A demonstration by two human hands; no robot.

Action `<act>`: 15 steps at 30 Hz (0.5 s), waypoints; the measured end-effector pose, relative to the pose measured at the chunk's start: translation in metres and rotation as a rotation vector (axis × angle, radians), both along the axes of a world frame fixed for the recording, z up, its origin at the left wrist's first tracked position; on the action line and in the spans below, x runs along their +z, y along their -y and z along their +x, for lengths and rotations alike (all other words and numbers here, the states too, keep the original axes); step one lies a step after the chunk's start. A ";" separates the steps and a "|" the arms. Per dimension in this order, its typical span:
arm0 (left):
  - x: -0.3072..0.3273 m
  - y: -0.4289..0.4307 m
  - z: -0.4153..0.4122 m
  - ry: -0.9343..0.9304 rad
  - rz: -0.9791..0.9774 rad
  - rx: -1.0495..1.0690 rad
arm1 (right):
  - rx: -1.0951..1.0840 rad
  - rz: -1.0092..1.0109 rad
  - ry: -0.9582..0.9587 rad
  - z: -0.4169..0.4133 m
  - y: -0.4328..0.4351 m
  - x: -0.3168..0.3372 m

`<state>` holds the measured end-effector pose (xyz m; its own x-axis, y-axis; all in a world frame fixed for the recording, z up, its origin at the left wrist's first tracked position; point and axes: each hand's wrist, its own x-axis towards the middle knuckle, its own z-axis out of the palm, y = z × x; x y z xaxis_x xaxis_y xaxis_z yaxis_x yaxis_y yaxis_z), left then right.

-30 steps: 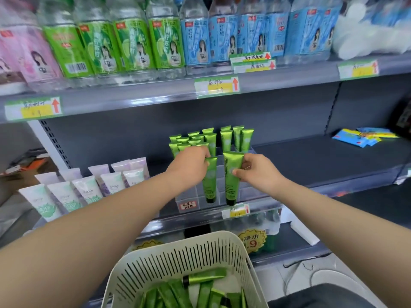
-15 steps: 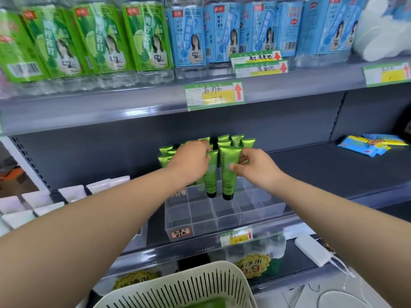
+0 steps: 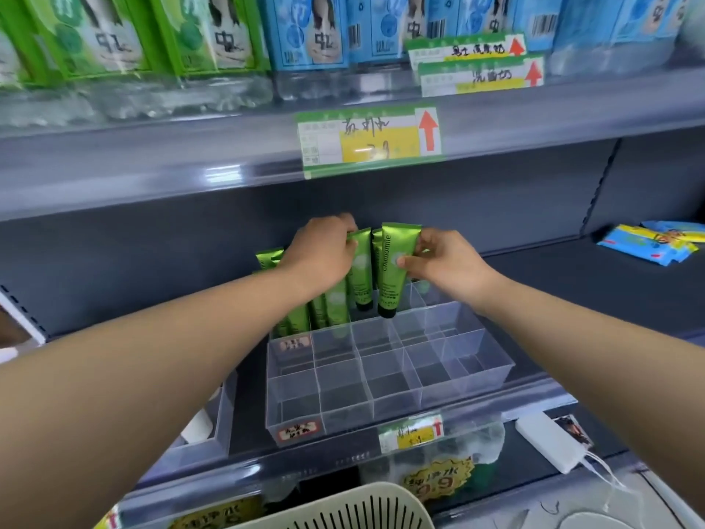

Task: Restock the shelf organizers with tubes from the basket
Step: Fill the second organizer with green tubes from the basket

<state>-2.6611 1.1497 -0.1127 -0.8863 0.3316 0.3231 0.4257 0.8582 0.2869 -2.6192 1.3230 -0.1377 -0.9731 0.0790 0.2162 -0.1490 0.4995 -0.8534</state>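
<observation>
Two green tubes are held upright, caps down, over the back rows of the organizer, a clear box divided into compartments that is set on the middle shelf. The left tube is gripped near its crimped top by the left hand, whose fingers are curled round it. The right tube, marked "Chamomile", is pinched between the thumb and fingers of the right hand. The two tubes are just beside each other, and whether either black cap is touching a compartment floor cannot be told. More tubes are stood in the back-left compartments, partly hidden by the left hand and forearm. The slotted rim of the basket is seen at the bottom edge, below the shelf; its contents are out of view. Bottles with green and blue labels are lined along the upper shelf, and a price tag is fixed to its front edge. Blue packets are laid at the right of the middle shelf, well apart from the organizer. A white power bank with a cable is placed lower right.
</observation>
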 end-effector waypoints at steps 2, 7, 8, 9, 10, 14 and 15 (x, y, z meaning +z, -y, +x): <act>-0.002 -0.003 -0.005 -0.002 0.001 0.003 | 0.002 -0.034 0.001 -0.007 0.001 -0.005; -0.012 -0.006 -0.018 0.003 -0.010 0.001 | 0.013 -0.037 -0.007 -0.022 0.005 -0.015; -0.013 -0.006 -0.020 0.004 -0.009 0.004 | 0.014 -0.037 -0.007 -0.024 0.005 -0.017; -0.015 -0.006 -0.022 0.007 -0.009 0.005 | 0.012 -0.034 -0.008 -0.026 0.006 -0.020; -0.017 -0.006 -0.024 0.011 -0.011 0.005 | 0.009 -0.029 -0.006 -0.028 0.008 -0.022; -0.025 -0.007 -0.032 0.018 -0.022 0.011 | 0.014 -0.011 0.017 -0.037 0.012 -0.032; -0.027 -0.007 -0.033 0.017 -0.023 0.011 | 0.010 0.001 0.019 -0.039 0.013 -0.034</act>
<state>-2.6943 1.1569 -0.1398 -0.8954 0.3286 0.3004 0.4110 0.8694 0.2742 -2.6585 1.3103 -0.1721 -0.9779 0.0694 0.1974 -0.1372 0.4994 -0.8555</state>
